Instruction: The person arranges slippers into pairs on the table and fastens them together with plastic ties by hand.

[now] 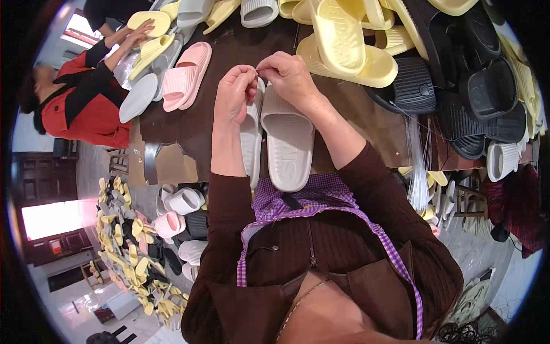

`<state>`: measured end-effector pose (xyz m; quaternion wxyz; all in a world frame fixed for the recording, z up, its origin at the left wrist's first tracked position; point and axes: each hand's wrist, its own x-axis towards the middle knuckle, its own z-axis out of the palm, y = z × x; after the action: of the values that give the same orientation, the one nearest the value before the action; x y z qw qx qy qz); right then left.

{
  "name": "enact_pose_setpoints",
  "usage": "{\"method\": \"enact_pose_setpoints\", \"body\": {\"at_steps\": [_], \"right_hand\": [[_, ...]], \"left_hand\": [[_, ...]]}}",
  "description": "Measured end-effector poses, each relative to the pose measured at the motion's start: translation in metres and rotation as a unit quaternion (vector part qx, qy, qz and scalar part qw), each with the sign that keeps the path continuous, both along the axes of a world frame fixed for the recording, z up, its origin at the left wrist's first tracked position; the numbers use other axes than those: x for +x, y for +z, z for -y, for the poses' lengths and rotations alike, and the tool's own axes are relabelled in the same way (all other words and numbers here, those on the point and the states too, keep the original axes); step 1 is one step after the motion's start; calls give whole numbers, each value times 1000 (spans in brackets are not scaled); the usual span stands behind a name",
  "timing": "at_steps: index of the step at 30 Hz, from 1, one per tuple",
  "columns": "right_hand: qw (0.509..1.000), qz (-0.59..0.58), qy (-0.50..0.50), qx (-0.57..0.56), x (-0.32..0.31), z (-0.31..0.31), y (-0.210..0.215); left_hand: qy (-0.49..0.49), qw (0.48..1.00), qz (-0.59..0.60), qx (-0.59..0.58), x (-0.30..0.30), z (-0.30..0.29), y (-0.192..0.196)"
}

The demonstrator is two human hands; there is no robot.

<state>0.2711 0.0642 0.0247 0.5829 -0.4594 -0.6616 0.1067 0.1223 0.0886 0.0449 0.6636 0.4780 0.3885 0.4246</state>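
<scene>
Two pale grey slide sandals lie side by side at the table's near edge, their heels toward me. The right slide [290, 152] shows its ribbed strap and footbed; the left slide [250, 140] is partly covered by my arm. Above their straps, my left hand [235, 93] and my right hand [290, 80] meet with fingertips pinched close together. Whatever lies between the fingers is too small to make out. A bundle of thin, clear plastic strands [419, 172] hangs over the table edge to my right.
Pink slides [186, 77] lie left on the brown table [358, 129]. Yellow slides [344, 49] and black slides [415, 86] pile up at the right. A co-worker in red and black [86, 100] handles a yellow slide at far left. Many slides [137, 246] cover the floor.
</scene>
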Motion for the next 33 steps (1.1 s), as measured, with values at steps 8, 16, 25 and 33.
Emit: {"method": "enact_pose_setpoints", "body": {"at_steps": [8,16,25,33], "right_hand": [[1000,-7,-3,13,-1,-1,-1],[999,11,-15,34,-1,-3,-3],[998,26,-29,51,-3,-3,-3],[996,58,-56,33,-6,2,-3]], "left_hand": [[1,1000,10,5,0,0,-2],[12,1000,2,6,1,-1,-3],[8,1000,1,20,1,-3,-6],[11,999,-19,37,1,-5,-12]]}}
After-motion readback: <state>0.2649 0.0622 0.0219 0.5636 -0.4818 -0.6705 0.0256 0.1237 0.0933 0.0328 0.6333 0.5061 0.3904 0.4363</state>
